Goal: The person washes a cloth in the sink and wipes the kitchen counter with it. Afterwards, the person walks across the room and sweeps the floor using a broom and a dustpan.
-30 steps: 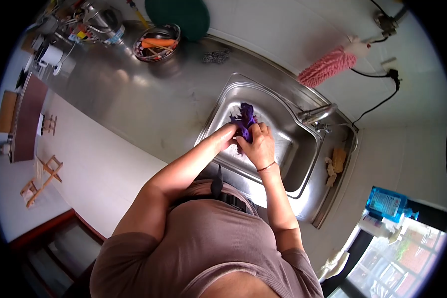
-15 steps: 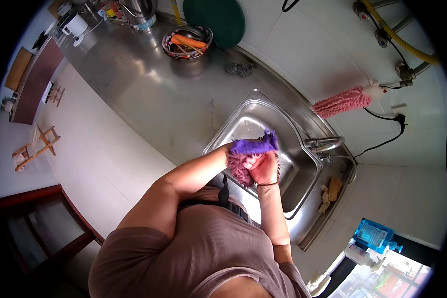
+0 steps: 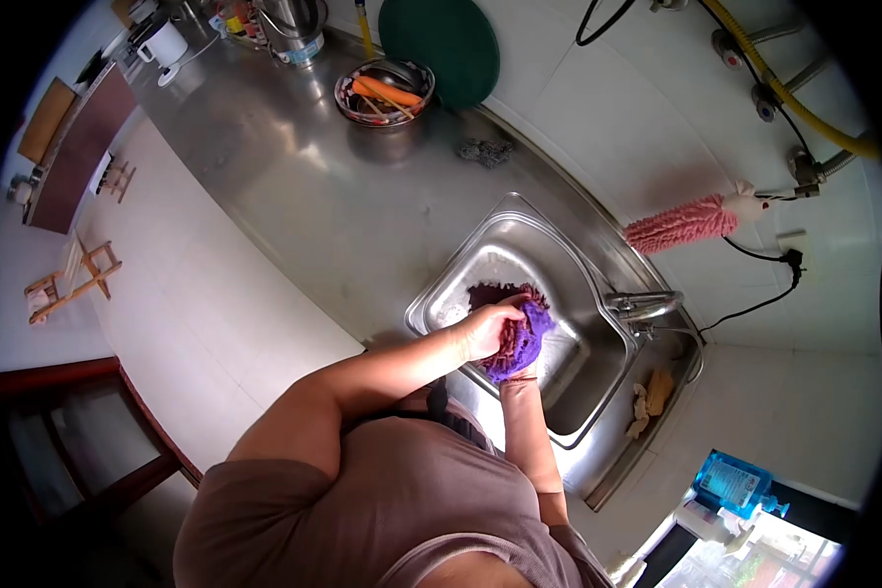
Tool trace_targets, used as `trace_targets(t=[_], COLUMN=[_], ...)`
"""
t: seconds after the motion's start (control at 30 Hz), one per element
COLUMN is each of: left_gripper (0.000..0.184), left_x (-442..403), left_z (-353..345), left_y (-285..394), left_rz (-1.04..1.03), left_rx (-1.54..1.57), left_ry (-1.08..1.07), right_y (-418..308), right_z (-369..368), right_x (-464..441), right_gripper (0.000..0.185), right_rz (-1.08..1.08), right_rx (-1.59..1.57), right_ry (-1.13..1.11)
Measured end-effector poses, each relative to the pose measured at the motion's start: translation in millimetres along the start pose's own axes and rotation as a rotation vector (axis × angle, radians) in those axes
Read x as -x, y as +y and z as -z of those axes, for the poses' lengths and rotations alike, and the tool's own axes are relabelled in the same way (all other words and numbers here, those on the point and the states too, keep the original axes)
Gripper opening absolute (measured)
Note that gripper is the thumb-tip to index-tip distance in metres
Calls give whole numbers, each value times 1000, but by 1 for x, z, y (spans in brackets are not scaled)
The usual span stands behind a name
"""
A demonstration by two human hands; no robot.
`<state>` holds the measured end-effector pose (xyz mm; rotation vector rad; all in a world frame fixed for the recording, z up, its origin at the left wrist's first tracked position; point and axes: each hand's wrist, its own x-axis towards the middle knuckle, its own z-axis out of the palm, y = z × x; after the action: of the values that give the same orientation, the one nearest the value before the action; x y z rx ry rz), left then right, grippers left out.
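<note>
A shaggy chenille cleaning cloth, purple on one face and maroon on the other, is bunched between my hands over the steel sink. My left hand is closed on its near left side, with the fingertips pressed into the maroon strands. From below, my right hand has hold of it too, though the purple fabric covers most of those fingers. A maroon shaggy part shows dark beyond the left fingers. To the right of the sink stands the faucet.
A bowl with orange carrots and chopsticks stands on the steel counter. A steel scrubber lies behind the sink. A pink duster hangs on the wall. Yellowish pieces lie right of the basin; a blue bottle stands by the window.
The cloth has been turned over between my hands: the purple face now lies over my right hand. My left hand, covered before, shows gripping it. The view has shifted slightly.
</note>
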<state>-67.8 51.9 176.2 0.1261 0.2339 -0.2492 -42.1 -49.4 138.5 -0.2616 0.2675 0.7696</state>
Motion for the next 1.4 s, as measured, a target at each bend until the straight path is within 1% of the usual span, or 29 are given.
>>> trace_targets(t=[0.03,0.07,0.13,0.17,0.2,0.27,0.3,0.33,0.4,0.43,0.47,0.53,0.57,0.63,0.7,0.73,0.8,0.83,0.87,0.9,0.93,1.0,1.07,1.1,1.17,1.2,1.27,1.33,1.4], left_gripper=[44,45,46,46,49,54,57,54,52,48,44,37,35,33,34,34,32,32,31,30,30,30,27,27,26,26,25,24,23], left_x=[-10,-19,-2,-6,-11,-5,-1,19,51,65,79,114,130,153,174,175,179,178,178,179,182,184,191,193,195,195,198,203,208], left_z=[25,48,12,21,35,61,73,67,68,88,114,152,164,171,163,165,168,168,167,164,161,156,155,155,157,156,155,152,146], left_y=[-3,-5,11,15,25,53,63,80,114,126,137,163,174,199,218,224,234,240,243,244,246,252,255,255,258,259,263,266,270], left_rz=[18,35,-323,-354,-489,-591,-653,-514,-730,-722,-717,-643,-604,-555,-392,-386,-476,-474,-472,-469,-462,-442,-419,-408,-400,-416,-431,-459,-482], left_rx=[-6,-8,-373,-476,-791,-1292,-1114,-891,-1261,-1257,-1252,-1291,-1212,-1123,-1054,-1046,-1009,-1004,-983,-962,-961,-897,-880,-876,-867,-855,-850,-874,-865], left_ry=[50,101,196,330,389,453,370,428,528,582,635,728,771,815,907,911,955,961,927,894,901,870,879,884,894,906,926,926,945], right_y=[3,0,10,14,17,28,25,27,39,50,66,107,119,134,149,155,161,160,159,159,162,172,198,217,257,277,307,327,343], right_z=[-7,-16,-5,11,23,-3,-12,-40,-40,-23,-22,-22,-19,-28,-43,-50,-61,-64,-66,-70,-67,-61,-61,-56,-64,-64,-81,-97,-103], right_x=[-6,-11,-35,-52,-70,-93,-110,-116,-147,-164,-174,-193,-206,-239,-273,-293,-334,-356,-370,-375,-373,-356,-325,-310,-295,-296,-317,-347,-362], right_gripper=[35,33,31,29,28,26,28,43,58,67,63,60,58,58,56,55,53,52,51,49,49,50,54,56,54,54,54,54,53], right_rz=[-38,-50,60,95,130,357,412,357,526,587,532,279,361,389,425,414,503,500,493,448,493,581,527,557,405,407,410,360,412], right_rx=[-12,386,387,484,582,1118,1351,1554,2111,2307,2351,2793,2833,2816,2802,2801,2803,2782,2758,2754,2728,2725,2778,2754,2755,2763,2712,2698,2715], right_ry=[-71,377,325,272,216,236,278,260,135,57,8,132,134,87,51,126,290,358,424,453,458,371,248,155,-38,-134,-220,-239,-212])
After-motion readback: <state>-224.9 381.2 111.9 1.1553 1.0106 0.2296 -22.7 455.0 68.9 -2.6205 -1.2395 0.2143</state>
